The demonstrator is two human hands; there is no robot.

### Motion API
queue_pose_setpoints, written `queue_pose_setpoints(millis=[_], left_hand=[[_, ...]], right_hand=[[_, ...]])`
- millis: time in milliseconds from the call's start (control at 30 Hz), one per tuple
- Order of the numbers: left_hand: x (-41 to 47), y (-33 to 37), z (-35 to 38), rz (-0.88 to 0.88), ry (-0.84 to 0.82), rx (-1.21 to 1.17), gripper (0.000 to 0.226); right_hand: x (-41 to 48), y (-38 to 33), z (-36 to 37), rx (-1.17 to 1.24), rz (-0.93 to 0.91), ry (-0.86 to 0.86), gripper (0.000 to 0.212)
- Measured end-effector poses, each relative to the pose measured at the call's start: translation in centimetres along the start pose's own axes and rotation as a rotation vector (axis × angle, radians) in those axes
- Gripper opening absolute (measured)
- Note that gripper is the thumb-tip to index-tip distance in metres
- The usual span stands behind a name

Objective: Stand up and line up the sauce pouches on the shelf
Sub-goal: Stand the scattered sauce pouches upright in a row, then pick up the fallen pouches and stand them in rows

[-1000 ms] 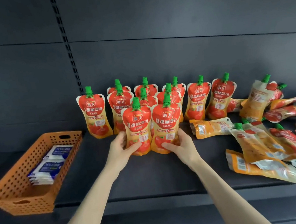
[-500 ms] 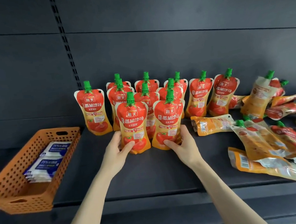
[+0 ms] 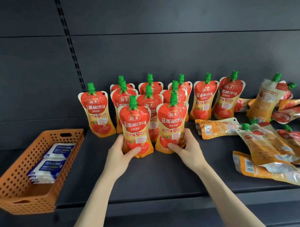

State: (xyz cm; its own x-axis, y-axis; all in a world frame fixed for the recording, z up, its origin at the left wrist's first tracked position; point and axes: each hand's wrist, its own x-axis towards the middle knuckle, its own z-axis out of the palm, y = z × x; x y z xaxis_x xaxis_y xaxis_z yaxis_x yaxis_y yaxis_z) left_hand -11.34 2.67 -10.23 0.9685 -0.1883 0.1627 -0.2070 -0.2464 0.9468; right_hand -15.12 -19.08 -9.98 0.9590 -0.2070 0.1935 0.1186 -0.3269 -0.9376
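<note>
Several red-and-orange sauce pouches with green caps stand upright in rows at the back of the dark shelf. My left hand grips the base of the front left pouch. My right hand grips the base of the front right pouch. Both pouches stand upright side by side, a small gap apart, in front of the rows. A single pouch stands at the far left. More pouches lie flat in a loose pile on the right.
An orange perforated basket holding white wipe packets sits at the left, overhanging the shelf edge. One pouch lies flat just right of my right hand. A slotted upright runs up the back wall.
Both hands have pushed the two front pouches slightly back toward the rows and spread them a little apart. The view has shifted a little.
</note>
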Motion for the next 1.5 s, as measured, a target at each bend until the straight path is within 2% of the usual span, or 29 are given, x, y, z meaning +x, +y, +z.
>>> queue_pose_setpoints(millis=[600,700,833,900,967,1067,1200,1367,1500], left_hand=[[-0.1,0.2,0.1,-0.025,0.017,0.063,0.063],[-0.7,0.3,0.1,-0.01,0.066,0.092,0.063],[-2.9,-0.1,0.3,0.065,0.214,0.257,0.064],[-4.5,0.5,0.7,0.114,0.289,0.382,0.055],[-6.1,1.7,1.6,0.224,0.295,0.456,0.037],[-7.6,4.3,3.9,0.317,0.196,0.466,0.021],[-8.7,8.1,9.2,0.392,0.165,0.446,0.016],[-12.1,9.9,19.1,0.369,0.147,0.309,0.014],[-13.8,11.3,25.8,0.351,0.09,0.243,0.013]], right_hand=[[-0.3,-0.6,0.0,-0.014,0.031,-0.006,0.048],[-0.6,-0.7,-0.1,-0.046,0.033,-0.008,0.049],[-1.7,-0.3,-0.8,-0.128,0.041,0.014,0.063],[-2.4,-0.3,-1.5,-0.231,0.001,0.059,0.058],[-3.4,-0.7,-2.7,-0.311,-0.072,0.124,0.04],[-4.9,-1.9,-5.4,-0.347,-0.161,0.174,0.022],[-7.1,-2.6,-10.9,-0.42,-0.245,0.178,0.016],[-10.9,-0.6,-20.2,-0.452,-0.224,0.13,0.01],[-12.0,1.1,-26.0,-0.443,-0.162,0.131,0.014]])
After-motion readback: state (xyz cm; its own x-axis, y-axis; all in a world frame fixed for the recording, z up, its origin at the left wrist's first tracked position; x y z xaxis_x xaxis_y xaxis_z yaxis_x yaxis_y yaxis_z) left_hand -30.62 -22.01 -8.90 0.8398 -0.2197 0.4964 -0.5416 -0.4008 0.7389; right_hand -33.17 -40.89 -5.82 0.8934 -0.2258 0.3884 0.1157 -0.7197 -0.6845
